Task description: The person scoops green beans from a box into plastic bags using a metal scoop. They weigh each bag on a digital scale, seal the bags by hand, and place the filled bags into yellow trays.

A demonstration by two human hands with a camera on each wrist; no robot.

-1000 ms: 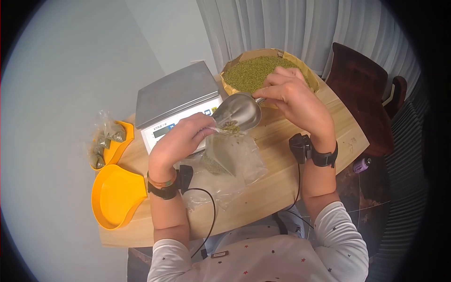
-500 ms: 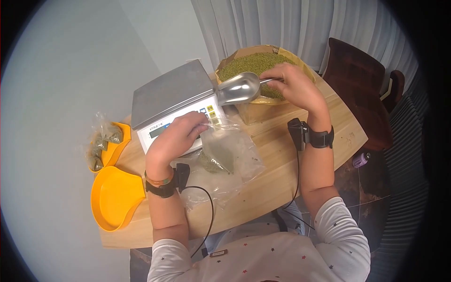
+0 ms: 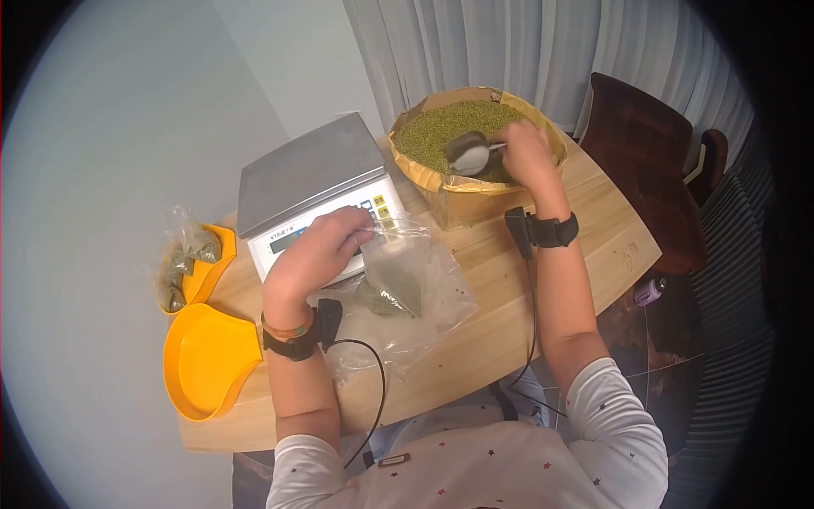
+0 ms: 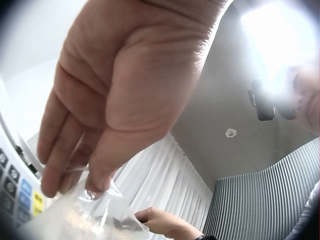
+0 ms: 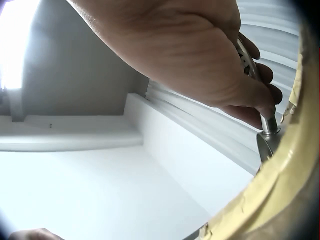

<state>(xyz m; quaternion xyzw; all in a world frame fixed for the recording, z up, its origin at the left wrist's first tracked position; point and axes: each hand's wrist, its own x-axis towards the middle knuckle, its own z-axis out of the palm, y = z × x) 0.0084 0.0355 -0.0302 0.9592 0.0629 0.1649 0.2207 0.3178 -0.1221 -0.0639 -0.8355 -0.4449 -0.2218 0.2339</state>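
My left hand (image 3: 320,248) pinches the clear bag (image 3: 398,284) beside the scale (image 3: 314,165); my right hand (image 3: 527,154) grips the metal scoop (image 3: 469,155) within the box (image 3: 462,209), perhaps touching the green granules (image 3: 449,119). Only the right wrist view shows my thumb (image 5: 257,95) against the handle (image 5: 270,126).

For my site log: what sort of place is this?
Probably an indoor packing corner: a digital scale, a box of green granules and a clear plastic bag share one wooden table.
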